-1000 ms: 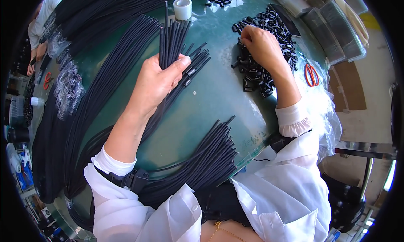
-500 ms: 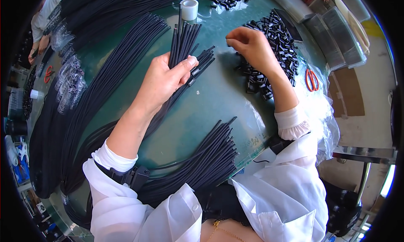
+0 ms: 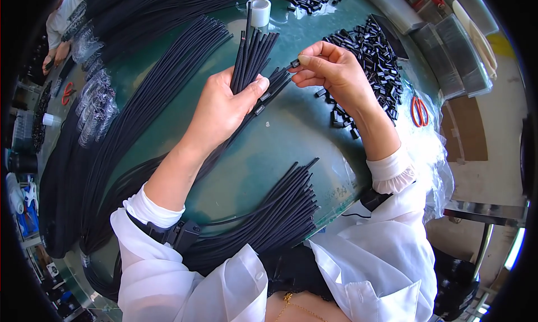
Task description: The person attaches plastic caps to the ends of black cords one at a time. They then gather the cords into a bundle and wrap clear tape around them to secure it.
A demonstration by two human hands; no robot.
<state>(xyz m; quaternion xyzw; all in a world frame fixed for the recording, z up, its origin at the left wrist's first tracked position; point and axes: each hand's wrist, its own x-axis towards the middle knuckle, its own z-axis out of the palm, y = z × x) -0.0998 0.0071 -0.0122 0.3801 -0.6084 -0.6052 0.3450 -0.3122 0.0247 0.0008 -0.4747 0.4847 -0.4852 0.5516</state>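
My left hand (image 3: 232, 101) is closed round a bundle of black cords (image 3: 255, 56), whose ends stand up above the fist. More cord ends fan out to the right of the thumb, and a couple of them carry small black sleeves (image 3: 259, 109). Between thumb and forefinger, my right hand (image 3: 330, 70) pinches a small black sleeve (image 3: 295, 63) right at the tip of one of these cords. Whether the cord has entered the sleeve is too small to tell. Just beyond the right hand lies a large pile of black sleeves (image 3: 370, 59).
Another cord bundle (image 3: 274, 210) lies near the table's front edge, and long bundles (image 3: 168, 70) stretch along the left. A white tape roll (image 3: 259, 13) stands at the back. Red-handled scissors (image 3: 418, 112) rest on clear plastic at right. Another person's hands (image 3: 56, 56) show far left.
My right hand has come left and slightly down from beside the sleeve pile to the cord tips, bringing a sleeve in its pinch. The left hand still grips the bundle.
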